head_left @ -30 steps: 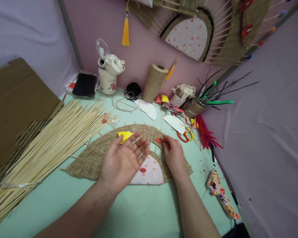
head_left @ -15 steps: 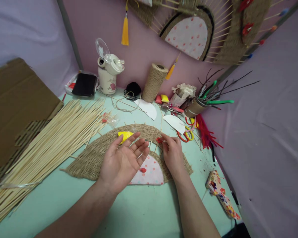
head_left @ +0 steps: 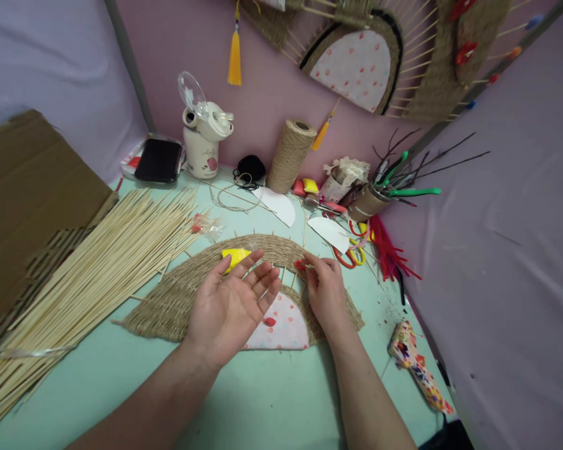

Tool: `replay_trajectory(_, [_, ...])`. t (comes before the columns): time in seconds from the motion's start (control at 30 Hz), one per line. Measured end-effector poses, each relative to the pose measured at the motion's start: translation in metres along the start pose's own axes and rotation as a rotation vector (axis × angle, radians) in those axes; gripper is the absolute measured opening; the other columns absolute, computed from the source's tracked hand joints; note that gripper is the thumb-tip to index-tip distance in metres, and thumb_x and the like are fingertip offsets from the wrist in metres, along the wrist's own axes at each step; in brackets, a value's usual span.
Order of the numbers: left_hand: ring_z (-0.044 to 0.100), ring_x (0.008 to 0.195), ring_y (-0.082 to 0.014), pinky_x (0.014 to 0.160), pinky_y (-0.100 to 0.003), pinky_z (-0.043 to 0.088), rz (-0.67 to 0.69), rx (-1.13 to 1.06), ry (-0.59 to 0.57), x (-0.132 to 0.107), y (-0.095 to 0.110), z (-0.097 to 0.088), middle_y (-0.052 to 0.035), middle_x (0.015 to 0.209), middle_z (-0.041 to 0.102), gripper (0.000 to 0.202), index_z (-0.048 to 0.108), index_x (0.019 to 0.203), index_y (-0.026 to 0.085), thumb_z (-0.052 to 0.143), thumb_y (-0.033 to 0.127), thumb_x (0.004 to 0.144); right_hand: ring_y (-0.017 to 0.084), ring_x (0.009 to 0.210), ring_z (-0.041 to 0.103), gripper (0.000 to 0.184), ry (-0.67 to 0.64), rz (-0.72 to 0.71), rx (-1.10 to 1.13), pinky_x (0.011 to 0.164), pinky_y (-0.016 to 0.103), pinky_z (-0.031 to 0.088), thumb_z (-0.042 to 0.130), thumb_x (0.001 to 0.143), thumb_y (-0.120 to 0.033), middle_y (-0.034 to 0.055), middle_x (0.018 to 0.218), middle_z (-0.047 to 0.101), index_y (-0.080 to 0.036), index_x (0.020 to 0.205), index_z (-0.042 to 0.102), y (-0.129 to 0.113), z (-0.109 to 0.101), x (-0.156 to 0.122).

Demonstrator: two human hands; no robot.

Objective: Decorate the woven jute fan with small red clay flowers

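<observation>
A half-round woven jute piece (head_left: 178,300) with stick ribs and a spotted pink fabric centre (head_left: 284,325) lies on the mint table. My left hand (head_left: 232,306) hovers palm up over it, fingers spread, holding nothing; a yellow lump (head_left: 236,257) sits just past its fingertips. My right hand (head_left: 326,290) rests on the weave's right side and pinches a small red piece (head_left: 300,265) at its fingertips. Another small red piece (head_left: 270,322) lies on the fabric.
A big bundle of bamboo sticks (head_left: 89,275) and cardboard (head_left: 23,194) lie left. At the back stand a mug (head_left: 201,147), jute spool (head_left: 291,156), tool cup (head_left: 368,200), scissors (head_left: 349,256). A glue gun (head_left: 415,369) lies right; finished fans (head_left: 356,65) hang on the wall.
My right hand's fingers have shifted slightly on the red piece. My left hand's fingers have curled in a little. Nothing else has moved.
</observation>
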State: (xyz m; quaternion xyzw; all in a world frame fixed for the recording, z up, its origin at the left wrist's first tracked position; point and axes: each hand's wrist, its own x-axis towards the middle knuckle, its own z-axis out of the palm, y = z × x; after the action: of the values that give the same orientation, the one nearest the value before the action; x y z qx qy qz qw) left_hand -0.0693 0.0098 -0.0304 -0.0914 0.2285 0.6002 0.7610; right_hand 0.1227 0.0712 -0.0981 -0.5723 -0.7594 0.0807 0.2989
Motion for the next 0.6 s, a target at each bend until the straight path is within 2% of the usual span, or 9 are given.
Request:
replay_trajectory(0.23, [0.068, 0.087, -0.0197, 0.08, -0.031, 0.059, 0.0, 0.002, 0.01, 0.002, 0.0, 0.0, -0.0103, 0.09, 0.065, 0.029, 0.064, 0.106, 0.013, 0.049, 0.032, 0.09, 0.025, 0.098, 0.059, 0.03, 0.058, 0.099, -0.068, 0.091, 0.042, 0.046, 0.048, 0.092, -0.024, 0.011, 0.099, 0.067, -0.019, 0.114, 0.067, 0.002, -0.002, -0.004])
replay_trajectory(0.6, [0.068, 0.087, -0.0197, 0.081, -0.032, 0.059, -0.007, 0.002, 0.005, 0.001, 0.001, 0.0, -0.0103, 0.09, 0.065, 0.029, 0.064, 0.106, 0.013, 0.05, 0.032, 0.09, 0.024, 0.103, 0.06, 0.024, 0.04, -0.012, -0.142, 0.091, 0.04, 0.044, 0.05, 0.09, -0.021, 0.0078, 0.101, 0.07, -0.023, 0.105, 0.068, -0.01, -0.006, -0.009])
